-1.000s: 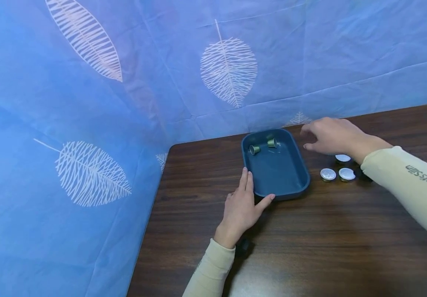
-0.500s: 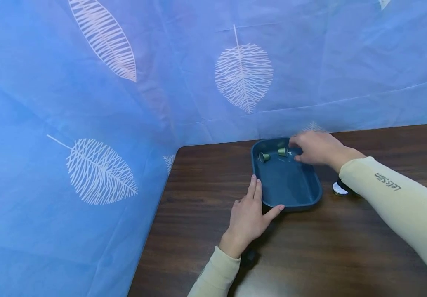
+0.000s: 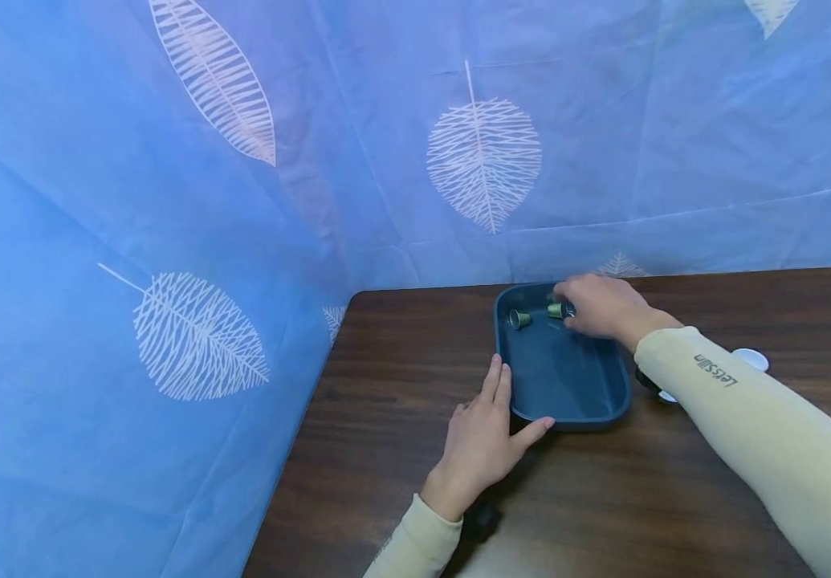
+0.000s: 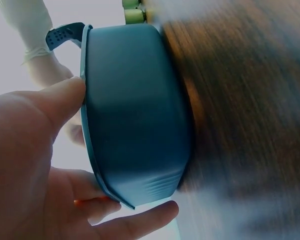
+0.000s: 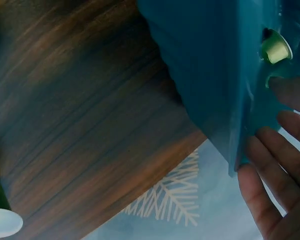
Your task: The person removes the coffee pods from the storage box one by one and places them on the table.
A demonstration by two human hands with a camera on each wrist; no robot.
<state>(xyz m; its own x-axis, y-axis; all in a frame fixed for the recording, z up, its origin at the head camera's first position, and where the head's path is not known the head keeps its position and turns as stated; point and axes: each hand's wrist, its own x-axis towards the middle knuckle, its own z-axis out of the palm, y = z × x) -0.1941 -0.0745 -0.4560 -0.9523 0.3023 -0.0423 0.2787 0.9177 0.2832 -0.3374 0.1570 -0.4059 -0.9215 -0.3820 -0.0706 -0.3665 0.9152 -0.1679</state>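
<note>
A dark blue-green tray [image 3: 563, 377] stands on the brown table. My left hand [image 3: 476, 437] rests against its near left corner, fingers fairly straight along the side and thumb [image 4: 67, 97] on the rim. Inside the tray's far end lie two green coffee capsules: one coffee capsule [image 3: 519, 319] on its side at the left, another coffee capsule [image 3: 555, 310] beside my right hand [image 3: 599, 307]. That hand reaches over the far right rim, thumb and fingers spread around the second capsule. No grip on it is plain. In the right wrist view, a green capsule [image 5: 277, 48] lies near my thumb.
More capsules with white lids stand on the table right of the tray, partly hidden by my right sleeve; one capsule lid [image 3: 751, 359] shows beyond it. A blue leaf-patterned cloth [image 3: 483, 160] hangs behind the table [image 3: 408, 353] and along its left side.
My right hand has moved left from beside the white-lidded capsules into the tray's far end. The two capsules there keep their places. My left hand stays on the corner; the view has shifted slightly.
</note>
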